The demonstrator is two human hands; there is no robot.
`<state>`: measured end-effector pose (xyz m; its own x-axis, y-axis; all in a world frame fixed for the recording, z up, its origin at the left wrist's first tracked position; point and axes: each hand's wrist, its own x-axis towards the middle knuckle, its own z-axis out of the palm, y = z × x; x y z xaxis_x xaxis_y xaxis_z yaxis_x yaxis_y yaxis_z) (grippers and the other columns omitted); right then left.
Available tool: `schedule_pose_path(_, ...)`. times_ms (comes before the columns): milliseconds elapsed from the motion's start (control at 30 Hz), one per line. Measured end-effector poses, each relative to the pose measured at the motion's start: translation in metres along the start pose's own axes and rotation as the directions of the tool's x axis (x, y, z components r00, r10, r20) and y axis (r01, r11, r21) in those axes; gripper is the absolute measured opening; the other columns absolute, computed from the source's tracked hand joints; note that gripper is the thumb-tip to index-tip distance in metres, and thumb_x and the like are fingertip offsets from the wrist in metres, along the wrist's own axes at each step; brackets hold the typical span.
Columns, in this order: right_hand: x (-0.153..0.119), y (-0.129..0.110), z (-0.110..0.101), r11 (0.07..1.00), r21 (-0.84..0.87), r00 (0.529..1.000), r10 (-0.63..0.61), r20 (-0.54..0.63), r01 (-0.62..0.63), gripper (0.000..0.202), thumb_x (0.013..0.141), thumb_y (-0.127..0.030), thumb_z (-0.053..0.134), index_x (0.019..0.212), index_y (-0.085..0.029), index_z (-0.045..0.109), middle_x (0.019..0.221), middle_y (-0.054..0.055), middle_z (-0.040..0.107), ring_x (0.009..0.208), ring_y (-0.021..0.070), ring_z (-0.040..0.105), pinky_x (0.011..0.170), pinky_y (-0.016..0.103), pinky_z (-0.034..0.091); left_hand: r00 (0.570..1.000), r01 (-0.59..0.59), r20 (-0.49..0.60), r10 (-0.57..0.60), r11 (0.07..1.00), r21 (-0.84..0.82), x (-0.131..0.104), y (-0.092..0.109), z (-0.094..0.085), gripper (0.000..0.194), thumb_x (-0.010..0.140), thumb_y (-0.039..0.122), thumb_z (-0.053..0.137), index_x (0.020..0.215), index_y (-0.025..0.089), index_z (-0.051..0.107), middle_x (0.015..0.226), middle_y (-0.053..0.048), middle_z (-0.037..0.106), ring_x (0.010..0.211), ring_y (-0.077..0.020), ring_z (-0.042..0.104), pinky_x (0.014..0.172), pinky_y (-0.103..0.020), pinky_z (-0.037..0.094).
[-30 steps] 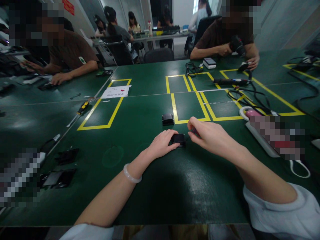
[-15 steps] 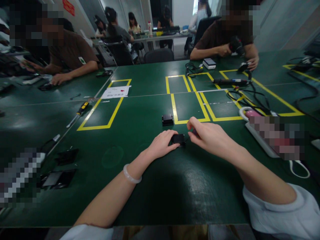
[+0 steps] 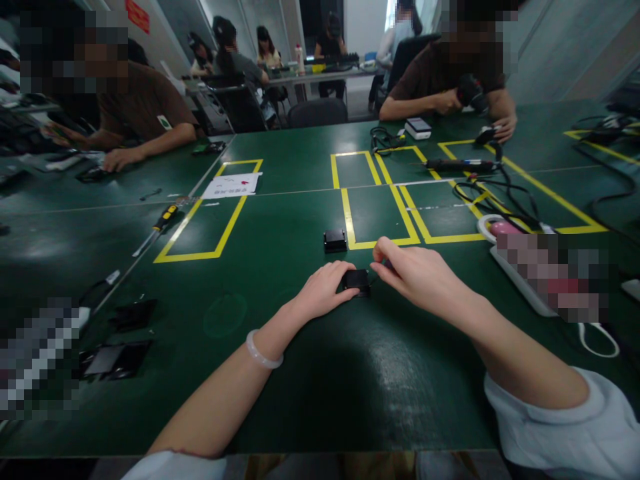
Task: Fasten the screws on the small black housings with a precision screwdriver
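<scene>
A small black rectangular block is pinched in the left hand; a slim dark item, mostly hidden, is held by the closed right hand.

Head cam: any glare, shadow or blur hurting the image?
Head view: pale glare on the glossy green tabletop, right of centre, dark shadow beside it; head view: small black rectangular block at the left hand shows little detail; head view: flat shiny black piece, lower left, looks soft, and coarse pixelation masks patches on both sides.
</scene>
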<state>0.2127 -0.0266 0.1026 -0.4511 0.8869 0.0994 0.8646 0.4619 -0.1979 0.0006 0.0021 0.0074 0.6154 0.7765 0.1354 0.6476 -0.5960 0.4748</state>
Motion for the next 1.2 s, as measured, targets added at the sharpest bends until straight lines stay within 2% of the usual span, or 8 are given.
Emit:
schedule_pose_path(267, -0.001, 0.0024, -0.0031, 0.999, 0.034, 1.0, -0.002, 0.024, 0.002, 0.011, 0.091, -0.028, 0.042, 0.1, -0.021, 0.043, 0.076, 0.0, 0.062, 0.066, 0.0177, 0.058, 0.055, 0.026, 0.027, 1.0, 0.011, 0.01, -0.011, 1.0, -0.003, 0.0006, 0.0003, -0.0006, 0.034, 0.088, 0.039, 0.059, 0.115, 0.021, 0.05, 0.113, -0.007, 0.059, 0.103, -0.0245, 0.057, 0.089, -0.039, 0.048)
schedule_pose_path(467, 0.0003, 0.0008, -0.0016, 1.0, 0.012, 1.0, 0.012, 0.019, -0.012, 0.021, 0.095, -0.042, 0.04, 0.097, -0.022, 0.044, 0.073, 0.0, 0.061, 0.066, 0.0188, 0.059, 0.055, 0.027, 0.026, 1.0, 0.002, 0.006, -0.002, 1.0, 0.008, 0.0015, -0.0005, 0.0008, 0.035, 0.089, 0.04, 0.058, 0.117, 0.021, 0.049, 0.111, -0.006, 0.059, 0.102, -0.0247, 0.057, 0.089, -0.04, 0.048)
schedule_pose_path(667, 0.0005, 0.0028, -0.0014, 1.0, 0.018, 1.0, 0.001, 0.027, -0.002, 0.01, 0.094, -0.031, 0.041, 0.097, -0.022, 0.044, 0.074, -0.001, 0.06, 0.065, 0.0177, 0.057, 0.055, 0.027, 0.027, 1.0, 0.006, 0.012, -0.006, 1.0, 0.017, 0.0008, 0.0008, -0.0005, 0.035, 0.089, 0.04, 0.058, 0.116, 0.02, 0.049, 0.111, -0.007, 0.06, 0.101, -0.0246, 0.058, 0.087, -0.039, 0.048)
schedule_pose_path(900, -0.0004, 0.0068, -0.0024, 0.998, 0.042, 0.999, -0.038, -0.002, 0.038, 0.007, 0.092, -0.029, 0.044, 0.092, -0.023, 0.042, 0.077, -0.001, 0.06, 0.066, 0.0162, 0.056, 0.055, 0.026, 0.027, 1.0, 0.005, 0.008, -0.005, 1.0, 0.007, 0.0001, 0.0005, -0.0001, 0.034, 0.089, 0.04, 0.058, 0.116, 0.021, 0.049, 0.113, -0.007, 0.059, 0.103, -0.0247, 0.057, 0.088, -0.039, 0.048)
schedule_pose_path(1100, -0.0005, -0.0003, -0.0042, 0.999, -0.029, 0.999, 0.015, 0.043, -0.014, 0.019, 0.095, -0.04, 0.041, 0.092, -0.022, 0.046, 0.074, 0.0, 0.062, 0.065, 0.0183, 0.058, 0.054, 0.027, 0.025, 1.0, 0.002, 0.005, -0.002, 1.0, 0.006, 0.001, -0.0004, 0.0007, 0.036, 0.088, 0.04, 0.059, 0.118, 0.021, 0.049, 0.111, -0.007, 0.06, 0.102, -0.0247, 0.057, 0.089, -0.04, 0.048)
schedule_pose_path(1200, 0.0001, -0.0014, -0.0032, 0.997, -0.078, 0.998, 0.022, 0.061, -0.017, 0.019, 0.096, -0.037, 0.037, 0.094, -0.022, 0.048, 0.075, 0.002, 0.064, 0.066, 0.0193, 0.06, 0.054, 0.028, 0.024, 1.0, 0.001, 0.006, -0.001, 1.0, 0.011, 0.0009, 0.0, 0.0007, 0.036, 0.088, 0.04, 0.059, 0.117, 0.021, 0.049, 0.111, -0.007, 0.06, 0.102, -0.0246, 0.057, 0.088, -0.039, 0.048)
